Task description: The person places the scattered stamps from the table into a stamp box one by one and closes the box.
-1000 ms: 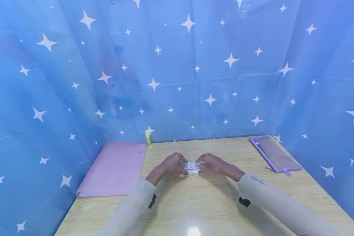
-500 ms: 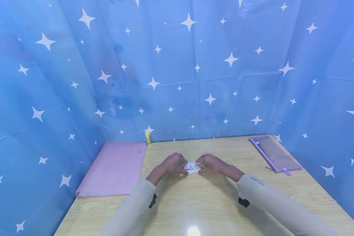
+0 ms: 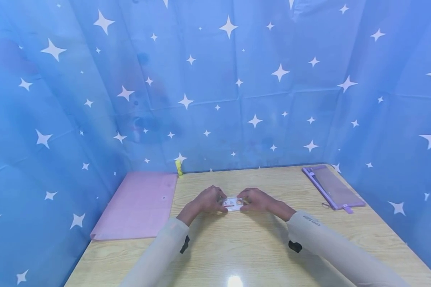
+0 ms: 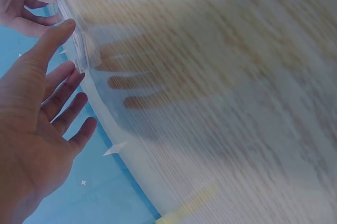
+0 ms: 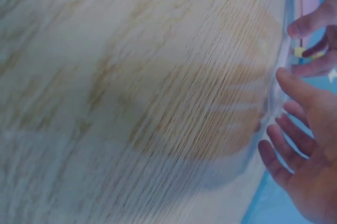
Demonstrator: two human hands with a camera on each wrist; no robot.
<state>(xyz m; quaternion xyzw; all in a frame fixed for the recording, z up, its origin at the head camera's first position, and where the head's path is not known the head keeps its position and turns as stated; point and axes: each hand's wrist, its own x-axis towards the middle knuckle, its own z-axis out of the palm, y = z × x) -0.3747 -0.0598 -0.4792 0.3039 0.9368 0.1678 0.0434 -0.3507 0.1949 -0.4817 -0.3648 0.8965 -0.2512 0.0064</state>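
A small, flat, clear plastic case [image 3: 233, 204] with a printed white face lies between both hands over the middle of the table. My left hand [image 3: 208, 200] pinches its left end between thumb and fingers. At the opposite end my right hand [image 3: 258, 201] does likewise. From the left wrist the clear case [image 4: 78, 42] shows edge-on near the thumb, and the other fingers spread loosely. The right wrist view has the case edge [image 5: 274, 95] by the right thumb. What exactly the case contains is too small to tell.
A pink folder [image 3: 140, 205] lies on the table's left side. Behind its corner stands a yellow tube-shaped stick [image 3: 179, 168]. At the right is a purple zip pouch [image 3: 334, 187]. A blue starry curtain [image 3: 215, 87] encloses the wooden table [image 3: 233, 247] at the back and sides.
Both hands keep hold of the clear case in nearly the same place. The head view has shifted very slightly, and the print on the case shows a little more clearly than a second ago.
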